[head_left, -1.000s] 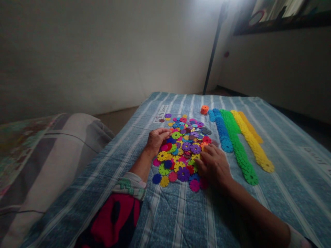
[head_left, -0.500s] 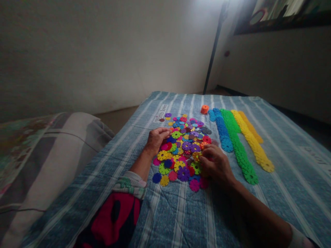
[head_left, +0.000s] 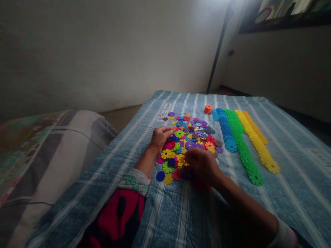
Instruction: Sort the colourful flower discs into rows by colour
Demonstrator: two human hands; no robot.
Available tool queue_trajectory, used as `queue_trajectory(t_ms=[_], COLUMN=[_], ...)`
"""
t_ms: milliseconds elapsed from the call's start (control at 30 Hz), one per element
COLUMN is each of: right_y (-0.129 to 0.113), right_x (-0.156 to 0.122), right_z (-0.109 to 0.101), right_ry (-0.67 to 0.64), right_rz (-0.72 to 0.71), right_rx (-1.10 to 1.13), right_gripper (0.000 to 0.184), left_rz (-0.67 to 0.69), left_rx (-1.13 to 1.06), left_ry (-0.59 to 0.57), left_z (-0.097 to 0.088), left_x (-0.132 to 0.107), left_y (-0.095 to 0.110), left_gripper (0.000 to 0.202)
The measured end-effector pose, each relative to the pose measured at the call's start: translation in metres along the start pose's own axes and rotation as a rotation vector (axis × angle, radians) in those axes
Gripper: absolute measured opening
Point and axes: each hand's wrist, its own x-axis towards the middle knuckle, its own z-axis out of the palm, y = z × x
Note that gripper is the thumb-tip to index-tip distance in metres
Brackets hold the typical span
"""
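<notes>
A pile of small coloured plastic flower discs (head_left: 190, 137) lies on a blue striped blanket (head_left: 181, 213). My left hand (head_left: 159, 137) rests at the pile's left edge with fingers curled loosely over the discs. My right hand (head_left: 203, 164) is over the pile's near side, fingers bent down and pinched among the discs; what they hold is hidden. To the right lie sorted rows of discs: blue (head_left: 227, 132), green (head_left: 244, 151), yellow (head_left: 260, 144) and orange-yellow (head_left: 256, 128). A short orange stack (head_left: 208, 109) stands at the far end.
A folded grey and patterned quilt (head_left: 51, 155) lies to the left of the blanket. A dark pole (head_left: 218, 51) stands in the far corner by the wall. My red and black sleeve (head_left: 116, 217) covers the near left of the blanket.
My right hand has moved left from the pile's right side to its near middle and its fingers have closed down. The left hand has stayed in place. The view shifted slightly.
</notes>
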Motion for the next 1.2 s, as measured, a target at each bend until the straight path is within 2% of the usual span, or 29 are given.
queue_trajectory(t_ms=[100, 300, 567, 700, 833, 1000, 1200], right_y=[-0.002, -0.005, -0.007, -0.006, -0.007, -0.014, -0.014], right_x=[0.005, 0.004, 0.001, 0.0, 0.0, -0.001, -0.002], right_z=[0.005, -0.003, -0.007, -0.006, -0.006, -0.008, -0.006], right_ry=[-0.041, -0.153, -0.237, -0.279, -0.314, -0.353, -0.296], right_rz=[-0.027, -0.017, -0.09, -0.145, -0.225, -0.231, -0.263], right_rx=[-0.162, -0.232, -0.482, -0.587, -0.6, -0.593, -0.479], right_gripper=[0.012, 0.015, 0.017, 0.011, 0.012, 0.014, 0.011], left_rz=[0.003, -0.002, -0.002, 0.014, 0.014, 0.003, -0.001], left_rx=[-0.007, -0.024, -0.022, -0.025, -0.018, -0.022, -0.017], left_ry=[-0.008, -0.01, -0.012, -0.018, -0.011, -0.01, -0.003], left_z=[0.0, 0.002, 0.002, 0.002, 0.003, 0.003, 0.003], left_x=[0.0, -0.003, -0.002, -0.002, -0.004, -0.005, -0.004], left_y=[0.0, 0.001, 0.0, 0.0, 0.002, 0.004, 0.003], left_gripper=[0.018, 0.017, 0.015, 0.016, 0.017, 0.015, 0.016])
